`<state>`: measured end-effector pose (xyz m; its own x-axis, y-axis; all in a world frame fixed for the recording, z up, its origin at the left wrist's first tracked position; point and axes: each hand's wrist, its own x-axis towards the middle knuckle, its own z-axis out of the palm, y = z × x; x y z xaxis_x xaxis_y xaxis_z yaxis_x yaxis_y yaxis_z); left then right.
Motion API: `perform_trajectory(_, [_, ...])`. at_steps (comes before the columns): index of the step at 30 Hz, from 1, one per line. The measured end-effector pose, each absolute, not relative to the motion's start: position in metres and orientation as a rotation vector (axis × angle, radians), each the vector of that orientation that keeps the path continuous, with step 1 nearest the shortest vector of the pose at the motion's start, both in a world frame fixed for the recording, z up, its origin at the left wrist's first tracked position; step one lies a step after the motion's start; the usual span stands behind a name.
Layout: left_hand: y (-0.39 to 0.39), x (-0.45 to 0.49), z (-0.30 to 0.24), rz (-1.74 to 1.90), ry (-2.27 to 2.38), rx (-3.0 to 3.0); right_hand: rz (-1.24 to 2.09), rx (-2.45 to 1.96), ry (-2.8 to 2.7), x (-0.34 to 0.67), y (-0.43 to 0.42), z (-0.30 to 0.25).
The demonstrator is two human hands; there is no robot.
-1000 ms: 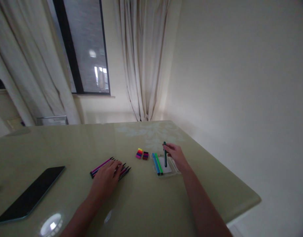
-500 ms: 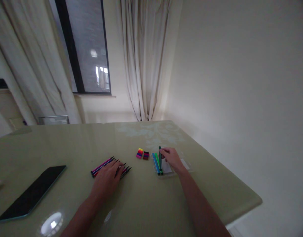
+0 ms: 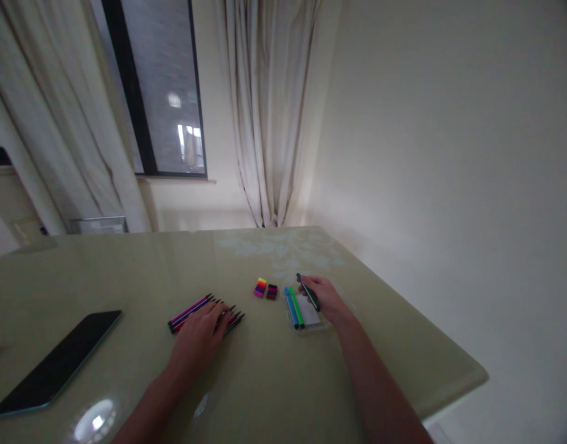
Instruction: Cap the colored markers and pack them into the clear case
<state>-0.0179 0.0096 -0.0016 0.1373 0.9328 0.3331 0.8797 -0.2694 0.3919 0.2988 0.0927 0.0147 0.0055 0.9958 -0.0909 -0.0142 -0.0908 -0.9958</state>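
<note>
My right hand (image 3: 327, 297) pinches a dark green marker (image 3: 310, 293), held tilted above a clear plastic case (image 3: 312, 328). Inside the case, a blue marker (image 3: 291, 307) and a bright green marker (image 3: 296, 307) lie side by side at its left, next to a pale insert. On the table to the left, my left hand (image 3: 201, 330) lies over a row of dark-tipped markers (image 3: 188, 313), fingers spread across them; the palm covers part of the row. Two small groups of coloured caps, one yellow to purple (image 3: 260, 287), one dark red and black (image 3: 272, 292), sit between my hands.
A black tablet (image 3: 59, 357) lies at the left of the glossy table (image 3: 265, 382). The table's right edge slants along the plain wall (image 3: 450, 185). Curtains (image 3: 272, 111) and a window (image 3: 166, 92) stand behind the table.
The dark green marker has been lifted off the others in the case and turned, its lower end swinging right. My right hand has shifted slightly right; my left hand stays on the row.
</note>
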Motion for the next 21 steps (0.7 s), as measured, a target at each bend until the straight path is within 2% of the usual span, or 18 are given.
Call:
perform_trajectory(4, [0.009, -0.017, 0.000, 0.782, 1.838, 2.280, 1.435, -1.204, -1.089, 0.302, 0.091, 0.019])
perform_trajectory(9, [0.010, -0.019, -0.004, 0.842, 1.841, 2.275, 1.448, -1.244, -1.113, 0.305, 0.088, 0.022])
perform_trajectory(21, [0.010, -0.019, -0.004, 0.853, 1.833, 2.259, 0.896, -1.493, -1.495, 0.299, 0.094, 0.003])
